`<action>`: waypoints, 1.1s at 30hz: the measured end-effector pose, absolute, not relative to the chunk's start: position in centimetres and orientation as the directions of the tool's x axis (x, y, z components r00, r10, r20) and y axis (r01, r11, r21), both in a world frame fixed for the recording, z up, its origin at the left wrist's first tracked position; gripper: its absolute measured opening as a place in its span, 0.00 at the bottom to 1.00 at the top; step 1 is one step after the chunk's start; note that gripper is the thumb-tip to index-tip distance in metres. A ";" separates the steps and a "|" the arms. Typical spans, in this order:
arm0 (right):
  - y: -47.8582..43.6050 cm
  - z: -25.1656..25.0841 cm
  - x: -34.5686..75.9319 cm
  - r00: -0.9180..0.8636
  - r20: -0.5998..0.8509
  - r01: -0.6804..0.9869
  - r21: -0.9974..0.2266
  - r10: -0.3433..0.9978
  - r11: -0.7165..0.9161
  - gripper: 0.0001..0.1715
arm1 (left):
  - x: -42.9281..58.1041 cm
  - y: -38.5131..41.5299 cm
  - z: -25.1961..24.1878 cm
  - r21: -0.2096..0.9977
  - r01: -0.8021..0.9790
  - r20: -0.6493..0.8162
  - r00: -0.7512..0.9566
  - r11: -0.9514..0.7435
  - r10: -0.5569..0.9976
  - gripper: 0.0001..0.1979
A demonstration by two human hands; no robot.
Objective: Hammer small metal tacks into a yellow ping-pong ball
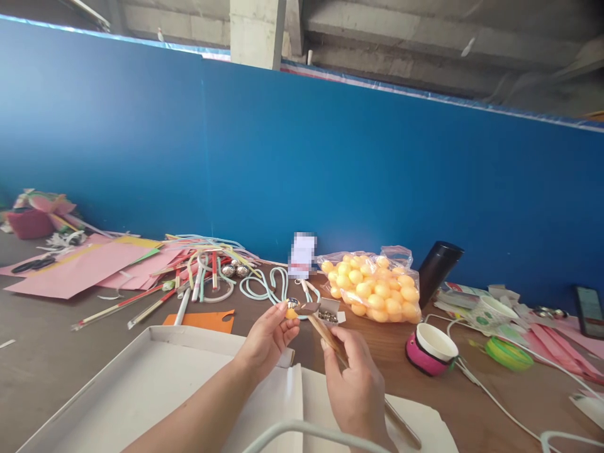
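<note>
My left hand (267,336) is closed, pinching a small yellow and silver piece (291,308) between thumb and fingers; its kind is unclear. My right hand (356,384) wraps round the wooden handle of a hammer (325,332). The hammer's dark head is against or very close to the small piece; I cannot tell whether they touch. Just behind the hands lies a small open box (330,311) with shiny metal bits. Under my forearms is a white cardboard tray (198,371) with a flap to its right.
Behind the hands sit a clear bag of yellow-orange balls (372,289) and a black cylinder (438,270). Light-blue cords (259,286), coloured sticks and pink sheets (85,264) spread leftward. To the right are a pink-wrapped cup (430,349), white cable (495,409) and phone (589,311). A blue partition (302,157) stands behind.
</note>
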State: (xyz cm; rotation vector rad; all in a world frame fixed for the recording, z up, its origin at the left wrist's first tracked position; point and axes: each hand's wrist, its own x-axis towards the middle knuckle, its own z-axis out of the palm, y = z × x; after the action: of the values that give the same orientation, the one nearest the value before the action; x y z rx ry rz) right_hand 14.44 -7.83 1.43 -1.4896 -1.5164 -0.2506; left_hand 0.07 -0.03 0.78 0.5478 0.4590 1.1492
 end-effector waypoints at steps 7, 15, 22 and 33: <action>-7.9 1.4 14.4 0.215 0.687 0.851 -0.481 0.694 0.212 0.12 | 0.1 0.1 0.7 0.626 -0.715 -0.069 0.347 0.311 0.935 0.08; -7.8 1.4 14.5 0.217 0.706 0.853 -0.473 0.674 0.221 0.11 | 0.0 -0.1 0.6 0.626 -0.715 -0.073 0.342 0.311 0.937 0.08; -7.8 1.4 14.4 0.222 0.712 0.853 -0.472 0.666 0.220 0.11 | 0.1 -0.1 0.8 0.630 -0.715 -0.069 0.339 0.304 0.938 0.07; -7.9 1.6 14.4 0.218 0.695 0.858 -0.471 0.685 0.204 0.10 | 0.1 0.0 0.8 0.639 -0.710 -0.070 0.329 0.296 0.942 0.08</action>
State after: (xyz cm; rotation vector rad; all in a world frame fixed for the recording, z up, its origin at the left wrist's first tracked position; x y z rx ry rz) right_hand 14.36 -7.95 1.62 -1.5302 -1.5162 -0.2262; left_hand 0.14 -0.01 0.76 0.5602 0.4857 1.1572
